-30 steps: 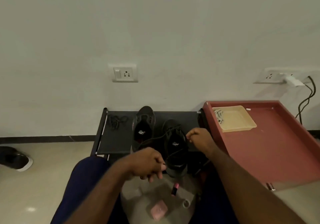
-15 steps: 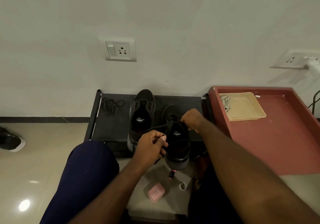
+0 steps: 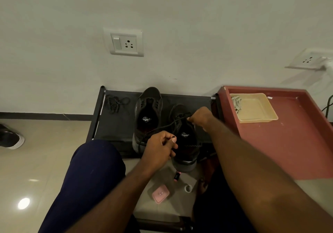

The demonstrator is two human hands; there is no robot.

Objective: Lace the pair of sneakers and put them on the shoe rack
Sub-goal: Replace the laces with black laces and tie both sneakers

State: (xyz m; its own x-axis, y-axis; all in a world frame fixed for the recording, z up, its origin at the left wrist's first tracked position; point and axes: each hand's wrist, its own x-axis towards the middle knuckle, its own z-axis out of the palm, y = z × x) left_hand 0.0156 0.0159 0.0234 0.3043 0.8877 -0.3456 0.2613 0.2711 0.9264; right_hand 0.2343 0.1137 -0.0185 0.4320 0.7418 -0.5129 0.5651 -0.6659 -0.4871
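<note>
Black lace [image 3: 162, 127] taut between hands. Left hand [image 3: 158, 148] pinches its end; right hand [image 3: 200, 117] pinches it at near sneaker [image 3: 186, 142] eyelets. Second sneaker [image 3: 148, 117] beyond left hand, on shoe rack [image 3: 117, 126]. Spare lace [image 3: 115, 103] farther left.

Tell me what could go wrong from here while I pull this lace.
1. The near sneaker seems to overhang the front edge of the rack. A hard tug on the lace, pinched by the left hand and right hand, could drag it off onto the pink case below.
2. The taut lace crosses the other sneaker and could snag on it.
</note>
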